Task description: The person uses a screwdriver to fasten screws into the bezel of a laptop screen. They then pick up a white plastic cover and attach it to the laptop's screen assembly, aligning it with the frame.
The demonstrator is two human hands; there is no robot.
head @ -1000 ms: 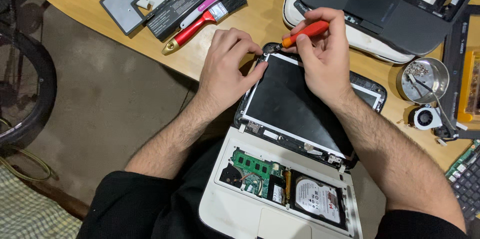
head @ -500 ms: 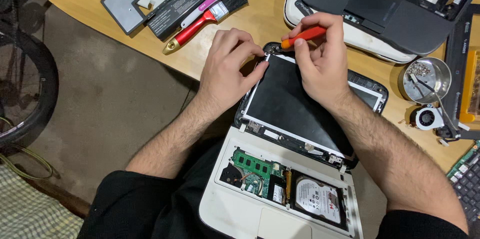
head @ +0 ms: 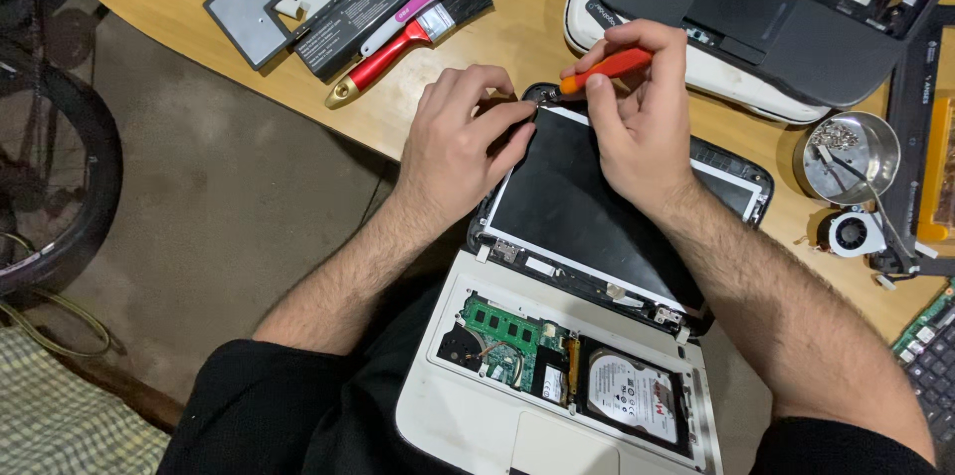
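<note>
Here, the right hand [head: 647,127] pinches an orange-handled screwdriver [head: 605,67], fingers closed round the handle; its long axis runs nearly level, handle toward the right, tip pointing left at the top left corner of the laptop screen panel [head: 587,196]. The left hand [head: 460,137] lies just left of that corner, thumb and forefinger drawn together at the very spot where the tip lands; whether they hold a screw or only steady the bezel cannot be told, too small. So the corner sits between the two hands, touching or almost touching the left fingertips, a little below and left of the right fingers. The panel lies flat on the wooden surface [head: 288,127], hinged to the opened white laptop base [head: 468,425] nearer the person. A red-handled brush [head: 398,42] lies well apart, upper left; a small metal bowl [head: 851,152] to the right.
</note>
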